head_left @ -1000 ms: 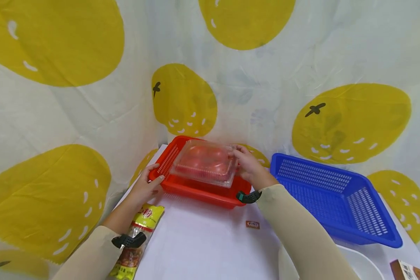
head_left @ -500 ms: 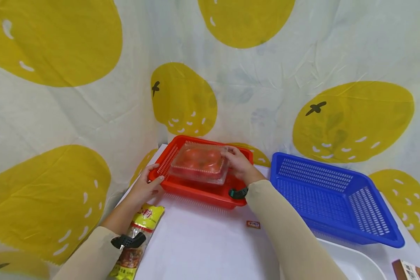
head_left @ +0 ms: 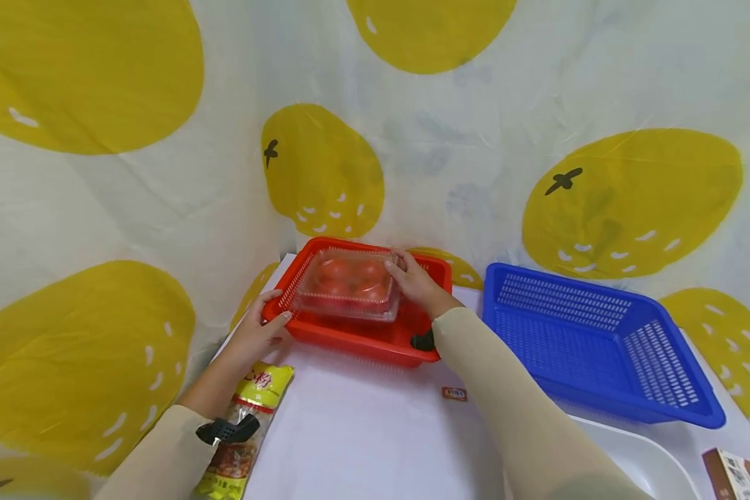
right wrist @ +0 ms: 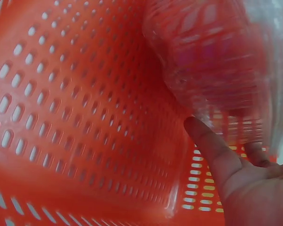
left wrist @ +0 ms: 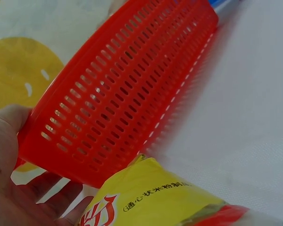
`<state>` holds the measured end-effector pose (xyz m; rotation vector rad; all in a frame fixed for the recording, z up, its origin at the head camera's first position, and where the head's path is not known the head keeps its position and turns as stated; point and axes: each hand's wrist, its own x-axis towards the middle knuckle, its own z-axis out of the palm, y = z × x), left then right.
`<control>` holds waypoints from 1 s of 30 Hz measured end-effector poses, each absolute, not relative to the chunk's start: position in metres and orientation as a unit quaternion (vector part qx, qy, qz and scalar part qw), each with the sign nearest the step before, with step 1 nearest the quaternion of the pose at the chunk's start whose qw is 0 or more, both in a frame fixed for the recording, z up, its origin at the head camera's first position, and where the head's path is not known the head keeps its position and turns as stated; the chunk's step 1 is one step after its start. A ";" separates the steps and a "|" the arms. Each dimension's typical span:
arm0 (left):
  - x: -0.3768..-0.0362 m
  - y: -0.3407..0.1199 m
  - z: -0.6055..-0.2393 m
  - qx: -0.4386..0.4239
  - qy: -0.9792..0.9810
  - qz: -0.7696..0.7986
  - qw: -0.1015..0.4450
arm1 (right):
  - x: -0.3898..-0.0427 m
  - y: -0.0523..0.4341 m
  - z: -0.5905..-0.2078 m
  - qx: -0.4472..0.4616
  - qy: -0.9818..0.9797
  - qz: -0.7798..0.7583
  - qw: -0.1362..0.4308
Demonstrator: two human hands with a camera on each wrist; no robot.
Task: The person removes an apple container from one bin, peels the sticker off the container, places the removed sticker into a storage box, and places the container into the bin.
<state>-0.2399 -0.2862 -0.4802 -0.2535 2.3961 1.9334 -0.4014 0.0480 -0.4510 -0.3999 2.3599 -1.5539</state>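
Note:
A clear plastic box (head_left: 325, 306) with red tomatoes (head_left: 334, 272) inside lies in the left part of the red basket (head_left: 356, 342). My right hand (head_left: 417, 283) holds the box at its right end. In the right wrist view, the thumb touches the box's side, and part of the other fingers is hidden behind it. My left hand (head_left: 257, 332) grips the basket's near left corner, thumb over the rim and fingers underneath, as the left wrist view shows. Below that hand lies a yellow-topped food bag (left wrist: 155, 193) with red print.
A blue basket (head_left: 600, 410) stands to the right of the red one. Nearer are part of a white tub (head_left: 631, 451) and a brown box (head_left: 731, 476). A small red packet (head_left: 454, 394) lies on the white table (head_left: 344, 423). A fruit-patterned curtain (head_left: 450, 139) closes the back.
My right hand has moved left with the box of tomatoes, which has gone from above the basket's middle to lower in its left part. My left hand keeps its grip on the corner.

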 end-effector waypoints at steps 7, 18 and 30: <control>-0.236 -0.293 -0.482 -0.091 0.774 0.625 0.032 | -0.392 0.041 -0.448 -0.075 0.824 -0.523 0.207; -0.235 -0.294 -0.478 -0.093 0.779 0.619 0.042 | -0.398 0.037 -0.442 0.016 0.831 -0.541 0.130; -0.230 -0.294 -0.474 -0.107 0.823 0.558 0.016 | -0.352 0.079 -0.396 -0.038 0.799 -0.591 0.105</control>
